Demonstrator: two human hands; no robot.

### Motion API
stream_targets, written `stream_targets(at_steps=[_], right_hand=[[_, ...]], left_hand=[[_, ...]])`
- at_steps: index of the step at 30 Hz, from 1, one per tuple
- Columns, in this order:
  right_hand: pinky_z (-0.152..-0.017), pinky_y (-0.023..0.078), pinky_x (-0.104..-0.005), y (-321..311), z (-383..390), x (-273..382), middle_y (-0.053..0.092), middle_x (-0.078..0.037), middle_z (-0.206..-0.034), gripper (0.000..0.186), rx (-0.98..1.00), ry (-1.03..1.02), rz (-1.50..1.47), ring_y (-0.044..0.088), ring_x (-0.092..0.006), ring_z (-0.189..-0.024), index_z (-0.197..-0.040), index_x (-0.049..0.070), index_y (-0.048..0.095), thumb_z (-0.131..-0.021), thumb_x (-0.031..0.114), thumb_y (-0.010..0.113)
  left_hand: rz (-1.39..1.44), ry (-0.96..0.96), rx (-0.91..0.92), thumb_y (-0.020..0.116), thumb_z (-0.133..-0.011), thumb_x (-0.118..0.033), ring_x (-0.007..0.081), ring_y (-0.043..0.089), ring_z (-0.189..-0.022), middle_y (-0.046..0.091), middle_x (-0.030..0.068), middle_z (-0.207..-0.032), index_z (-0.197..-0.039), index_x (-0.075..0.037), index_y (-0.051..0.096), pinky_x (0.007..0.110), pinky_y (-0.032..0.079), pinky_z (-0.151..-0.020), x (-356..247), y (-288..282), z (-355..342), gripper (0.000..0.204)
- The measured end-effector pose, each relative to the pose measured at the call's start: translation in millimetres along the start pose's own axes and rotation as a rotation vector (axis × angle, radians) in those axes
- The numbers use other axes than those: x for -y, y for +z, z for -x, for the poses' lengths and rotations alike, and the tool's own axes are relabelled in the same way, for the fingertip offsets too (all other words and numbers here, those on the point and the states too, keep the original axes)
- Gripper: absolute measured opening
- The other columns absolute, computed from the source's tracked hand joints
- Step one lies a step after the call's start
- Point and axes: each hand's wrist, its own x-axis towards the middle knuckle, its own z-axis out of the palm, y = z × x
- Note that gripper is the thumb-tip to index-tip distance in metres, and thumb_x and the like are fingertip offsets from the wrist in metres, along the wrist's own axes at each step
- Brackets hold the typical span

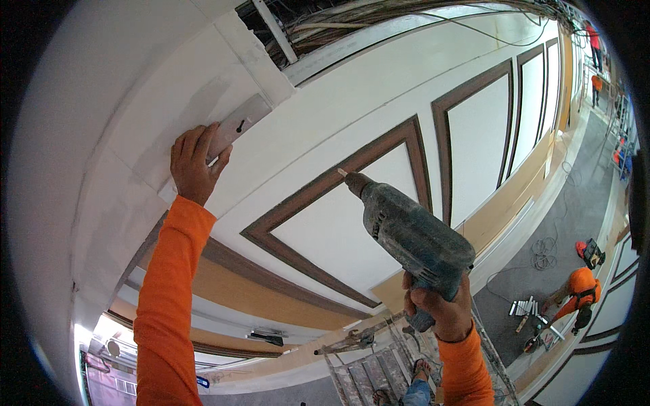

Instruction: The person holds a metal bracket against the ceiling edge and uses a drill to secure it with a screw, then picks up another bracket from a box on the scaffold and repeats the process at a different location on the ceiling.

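Observation:
My left hand (pixel 196 161) is raised to the pale ceiling board, its fingers closed around the lower end of a flat grey plate (pixel 238 124). The plate lies against the board, with a small dark slot-like mark near its upper end. In my right hand (pixel 443 304) is a worn, dark teal power drill (pixel 413 233), gripped by its handle. Its chuck and short bit (pixel 344 172) point up and left, apart from the plate. Whether a finger presses the trigger cannot be seen.
A paint-spattered scaffold platform (pixel 369 375) is under my feet. Brown-framed wall panels (pixel 477 101) run along the right. Cables (pixel 406 20) hang in a ceiling opening. Down on the grey floor (pixel 575 196), a person in orange (pixel 582 287) bends beside metal pieces (pixel 525 308); others stand farther off.

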Motion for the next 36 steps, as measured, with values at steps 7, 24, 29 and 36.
stream_targets(at_steps=[7,24,29,36], right_hand=[[-0.056,0.053,-0.0303,7.9,1.1,-3.4,0.066,-0.01,-0.09,0.042,-0.044,-0.01,-0.029,0.063,-0.0164,-0.066,-0.116,0.0,0.057,-0.077,0.003,0.074],[-0.043,0.052,-0.0298,41.3,2.0,-24.3,0.063,-0.013,-0.087,0.056,-0.037,-0.021,0.051,0.061,-0.0192,-0.057,-0.119,-0.002,0.056,-0.071,0.017,0.079],[-0.04,0.051,-0.0309,43.3,13.1,-40.9,0.063,-0.015,-0.087,0.056,-0.076,-0.008,0.043,0.062,-0.0212,-0.055,-0.119,-0.004,0.054,-0.072,0.016,0.077],[-0.036,0.052,-0.0329,38.0,35.2,-77.8,0.061,-0.018,-0.086,0.053,-0.111,0.097,0.11,0.06,-0.024,-0.048,-0.117,-0.005,0.052,-0.075,0.017,0.076]], left_hand=[[-0.001,-0.007,-0.01,0.08,-0.076,-0.031,0.028,0.056,-0.107,0.063,0.0062,-0.114,-0.121,-0.012,0.065,0.043,0.046,-0.093,-0.8,2.6,4.3,0.051],[0.021,-0.063,-0.018,0.076,-0.078,-0.035,0.0248,0.053,-0.107,0.057,0.0024,-0.115,-0.123,-0.016,0.06,0.043,0.045,-0.091,-4.0,-0.3,4.7,0.051],[0.042,-0.127,-0.031,0.077,-0.077,-0.039,0.025,0.053,-0.109,0.057,0.0025,-0.114,-0.116,-0.017,0.061,0.043,0.045,-0.092,-12.9,6.0,1.5,0.047],[0.024,-0.136,-0.119,0.076,-0.075,-0.045,0.0226,0.053,-0.111,0.058,0.0004,-0.112,-0.114,-0.019,0.062,0.043,0.046,-0.092,-4.9,5.6,11.0,0.048]])
